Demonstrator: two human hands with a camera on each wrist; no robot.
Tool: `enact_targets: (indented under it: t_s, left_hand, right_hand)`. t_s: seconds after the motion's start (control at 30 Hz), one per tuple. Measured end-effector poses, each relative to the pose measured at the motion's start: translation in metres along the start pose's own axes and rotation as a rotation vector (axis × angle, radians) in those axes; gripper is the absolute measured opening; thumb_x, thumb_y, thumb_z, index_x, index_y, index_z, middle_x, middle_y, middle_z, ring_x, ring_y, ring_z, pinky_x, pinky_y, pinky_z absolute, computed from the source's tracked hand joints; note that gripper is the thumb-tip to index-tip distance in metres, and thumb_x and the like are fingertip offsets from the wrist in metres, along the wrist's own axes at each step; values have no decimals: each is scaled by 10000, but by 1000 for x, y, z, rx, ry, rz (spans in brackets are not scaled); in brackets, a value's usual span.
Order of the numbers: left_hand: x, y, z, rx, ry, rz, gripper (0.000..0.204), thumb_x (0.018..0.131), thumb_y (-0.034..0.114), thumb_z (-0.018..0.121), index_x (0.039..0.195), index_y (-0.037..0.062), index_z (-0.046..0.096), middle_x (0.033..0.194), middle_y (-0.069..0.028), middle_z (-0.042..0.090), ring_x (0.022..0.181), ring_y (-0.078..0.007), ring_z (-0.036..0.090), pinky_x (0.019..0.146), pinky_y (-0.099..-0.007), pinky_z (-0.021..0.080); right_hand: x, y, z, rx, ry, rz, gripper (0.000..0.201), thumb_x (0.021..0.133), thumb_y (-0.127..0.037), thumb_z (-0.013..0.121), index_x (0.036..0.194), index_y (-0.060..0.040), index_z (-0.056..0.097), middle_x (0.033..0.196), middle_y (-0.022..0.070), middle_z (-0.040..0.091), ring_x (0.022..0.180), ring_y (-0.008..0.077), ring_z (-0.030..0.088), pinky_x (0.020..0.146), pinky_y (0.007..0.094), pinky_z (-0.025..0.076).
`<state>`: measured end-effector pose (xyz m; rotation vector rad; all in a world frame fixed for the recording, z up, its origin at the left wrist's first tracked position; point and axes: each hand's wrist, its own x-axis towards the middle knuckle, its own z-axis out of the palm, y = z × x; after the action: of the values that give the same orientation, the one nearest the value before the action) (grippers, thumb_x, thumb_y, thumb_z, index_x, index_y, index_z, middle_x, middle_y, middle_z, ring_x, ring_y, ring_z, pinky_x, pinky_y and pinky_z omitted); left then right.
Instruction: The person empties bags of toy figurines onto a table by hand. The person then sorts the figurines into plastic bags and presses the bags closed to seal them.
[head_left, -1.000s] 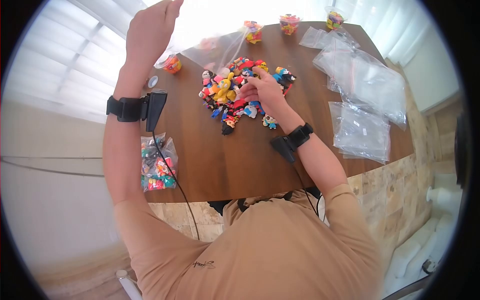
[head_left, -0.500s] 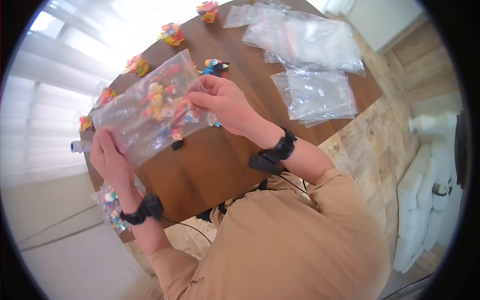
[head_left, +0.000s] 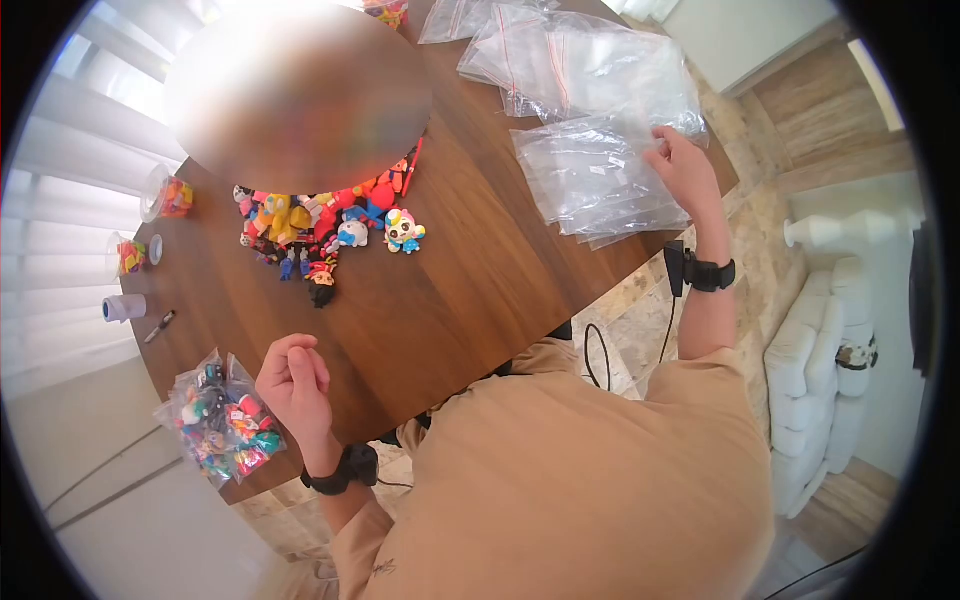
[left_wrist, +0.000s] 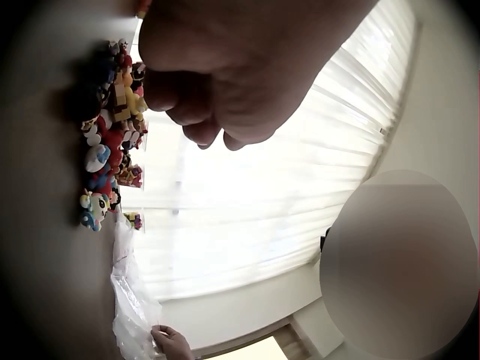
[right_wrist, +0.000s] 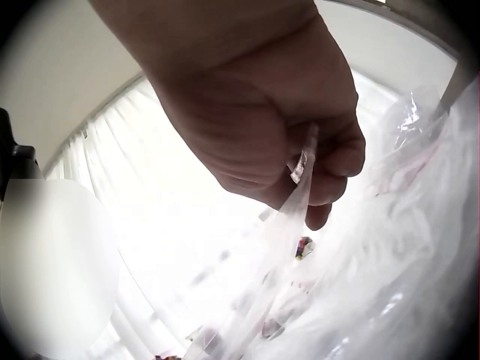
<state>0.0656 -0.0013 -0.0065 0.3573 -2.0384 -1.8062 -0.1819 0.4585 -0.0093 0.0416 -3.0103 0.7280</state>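
The right hand (head_left: 692,178) is at the right-hand stack of clear plastic bags (head_left: 585,175); in the right wrist view its thumb and fingers (right_wrist: 319,184) pinch the edge of a clear bag (right_wrist: 289,232). Loosely curled and holding nothing, the left hand (head_left: 297,388) hovers near the table's front-left edge, to the right of a filled bag of small toys (head_left: 225,425). A heap of colourful toy figures (head_left: 325,225) lies on the table between the hands, partly hidden behind a blurred round patch.
More clear bags (head_left: 590,65) lie at the back right of the wooden table (head_left: 450,320). Along the left edge stand tubs of colourful pieces (head_left: 175,197), a white roll (head_left: 124,308) and a marker (head_left: 160,326). A white sofa (head_left: 815,370) is beyond, at right.
The clear bag held up by both hands over the toys is no longer there. The right hand has moved right to the bag stack and pinches a bag; the left hand, now empty, has moved down and right.
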Motion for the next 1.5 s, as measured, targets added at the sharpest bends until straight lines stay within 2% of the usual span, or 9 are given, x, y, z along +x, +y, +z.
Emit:
enact_targets:
  t_s: [0.17,0.37,0.57,0.67,0.8,0.87,0.97,1.2,1.5]
  left_hand:
    - [-8,3,-2,-16,-24,-33,246,1029,210,551,990,-18,635,580,14,493,480,-32,392,444,-191,261]
    - [-7,18,-2,170,10,-188,138,944,137,652,982,9,688,748,13,620,671,-54,549,593,-225,446]
    - [5,41,-58,666,101,129,193,858,152,732,987,22,673,923,-75,683,885,-213,654,795,-323,510]
    - [3,40,-111,1194,465,367,278,814,169,761,1026,15,670,1063,-129,670,1068,-319,610,912,-406,489]
    - [-5,35,-186,1320,653,231,368,834,268,752,1088,17,664,1137,-166,655,1101,-352,595,926,-425,481]
    - [-7,30,-200,1427,593,-271,482,837,430,715,1080,20,647,1052,-170,670,1041,-357,621,871,-442,497]
    - [-5,30,-199,1189,548,-503,607,830,541,677,1090,-6,637,993,-187,691,972,-366,651,834,-435,510]
    - [-2,24,-177,1374,459,-310,643,717,449,816,1159,19,635,1115,-158,671,1038,-332,645,849,-415,513]
    - [3,29,-150,1297,470,-188,483,667,208,880,1045,73,611,958,-125,673,877,-312,654,750,-393,520]
  right_hand:
    - [-12,-38,-16,-78,292,-58,416,888,-247,690,1251,-60,611,1088,144,663,997,279,635,878,358,501]
    - [-31,-113,0,313,80,-400,347,940,-97,639,1272,-6,596,1164,100,676,1042,185,619,954,319,466]
    - [-61,-225,60,499,-298,-749,308,907,-32,643,1212,-11,611,1089,99,672,1038,187,629,941,314,469]
    - [-66,-252,87,524,-398,-832,298,897,-33,651,1191,-11,615,1063,112,676,1012,211,654,907,318,491]
    - [-67,-263,118,649,-519,-799,280,899,-53,658,1172,-6,620,1037,108,693,969,207,672,866,317,510]
    - [-66,-263,129,682,-622,-754,267,905,-71,658,1162,-6,627,1030,100,700,946,195,670,858,315,511]
    - [-62,-259,140,733,-633,-714,232,917,-84,652,1137,-10,645,992,68,711,917,154,657,845,298,508]
    - [-58,-251,150,797,-703,-586,191,926,-115,655,1082,-5,667,934,41,704,872,114,640,801,272,503]
    - [-57,-244,149,799,-696,-613,191,929,-122,653,1084,-12,674,919,66,715,855,140,660,783,279,509]
